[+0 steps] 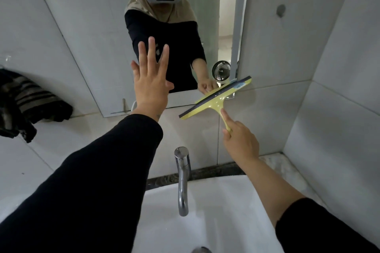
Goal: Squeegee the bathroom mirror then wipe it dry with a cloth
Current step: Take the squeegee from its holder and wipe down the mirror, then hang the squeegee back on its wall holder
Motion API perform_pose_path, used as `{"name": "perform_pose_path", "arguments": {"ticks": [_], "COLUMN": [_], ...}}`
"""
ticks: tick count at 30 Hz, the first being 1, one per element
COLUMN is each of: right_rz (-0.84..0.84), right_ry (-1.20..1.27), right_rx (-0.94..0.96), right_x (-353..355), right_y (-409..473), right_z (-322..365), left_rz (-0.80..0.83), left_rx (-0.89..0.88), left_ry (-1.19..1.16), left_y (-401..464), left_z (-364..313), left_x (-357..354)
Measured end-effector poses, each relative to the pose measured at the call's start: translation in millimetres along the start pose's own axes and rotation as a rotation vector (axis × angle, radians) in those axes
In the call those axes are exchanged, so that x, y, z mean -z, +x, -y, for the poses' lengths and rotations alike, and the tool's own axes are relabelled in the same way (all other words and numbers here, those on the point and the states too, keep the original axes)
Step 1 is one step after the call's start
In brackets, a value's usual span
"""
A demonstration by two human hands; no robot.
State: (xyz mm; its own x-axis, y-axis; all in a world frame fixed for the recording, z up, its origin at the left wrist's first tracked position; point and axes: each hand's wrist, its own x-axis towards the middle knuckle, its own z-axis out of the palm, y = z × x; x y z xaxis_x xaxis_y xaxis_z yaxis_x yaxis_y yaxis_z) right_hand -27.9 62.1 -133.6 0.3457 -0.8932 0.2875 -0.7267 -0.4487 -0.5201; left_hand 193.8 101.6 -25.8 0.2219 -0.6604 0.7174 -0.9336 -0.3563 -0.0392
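while the right hand (239, 141) gripped the squeegee (216, 97) handle, its blade slanted up-right beyond those fingers at the mirror (98, 33) corner; left hand (151, 80) spread open, empty.

Yellow squeegee (216, 97) — dark blade tilted across mirror's (98, 33) lower-right corner.
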Motion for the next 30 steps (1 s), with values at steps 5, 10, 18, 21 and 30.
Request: {"name": "perform_pose_path", "arguments": {"ticks": [5, 10, 18, 21, 30], "right_rz": [0.102, 0.330, 0.556, 0.610, 0.290], "right_ry": [-0.025, -0.031, -0.463, -0.569, -0.698], "right_rx": [-0.094, -0.266, -0.069, 0.017, 0.185], "right_x": [-2.4, 37.1, 143.2, 169.9, 227.4], "right_y": [-10.5, 0.0, 10.2, 10.9, 31.8], "right_z": [-15.8, -33.9, -11.1, -0.2, 16.2], "left_rz": [0.009, 0.007, 0.361, 0.347, 0.026], "left_rx": [0.002, 0.014, -0.480, -0.693, -0.745], "left_ry": [-0.001, 0.026, -0.339, -0.342, -0.266], "left_y": [0.1, -0.6, -40.3, -58.3, -55.4], "left_z": [-0.2, -4.5, -84.0, -118.2, -132.7], "left_x": [1.1, 3.8, 1.2, -3.8, -5.3]}}
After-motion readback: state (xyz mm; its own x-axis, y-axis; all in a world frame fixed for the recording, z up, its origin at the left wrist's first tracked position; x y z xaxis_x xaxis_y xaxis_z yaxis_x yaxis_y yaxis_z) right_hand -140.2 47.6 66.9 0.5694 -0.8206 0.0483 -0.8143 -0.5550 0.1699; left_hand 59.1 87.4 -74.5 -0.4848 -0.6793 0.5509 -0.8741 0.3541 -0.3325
